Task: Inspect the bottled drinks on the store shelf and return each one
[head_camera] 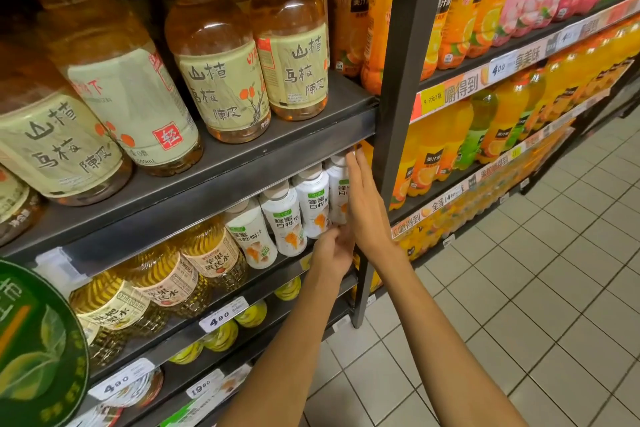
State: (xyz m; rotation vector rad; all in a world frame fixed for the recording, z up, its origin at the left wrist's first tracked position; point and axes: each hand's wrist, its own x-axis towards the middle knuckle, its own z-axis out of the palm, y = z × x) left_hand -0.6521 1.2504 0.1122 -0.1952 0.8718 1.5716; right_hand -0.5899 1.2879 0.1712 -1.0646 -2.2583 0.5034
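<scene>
The right hand (363, 204) is held open, fingers straight and together, its palm laid flat against the side of the rightmost white bottle (337, 192) on the second shelf (194, 208), beside the dark upright post (405, 80). The left hand (334, 251) is curled at that bottle's base (whether it grips cannot be told). Three more white bottles (282, 224) stand in the same row, with ribbed bottles of yellow drink (207, 253) to their left. Amber tea bottles (214, 55) are ranged on the shelf above

Both hands (349, 218) touch the rightmost white bottle (338, 191).
</scene>
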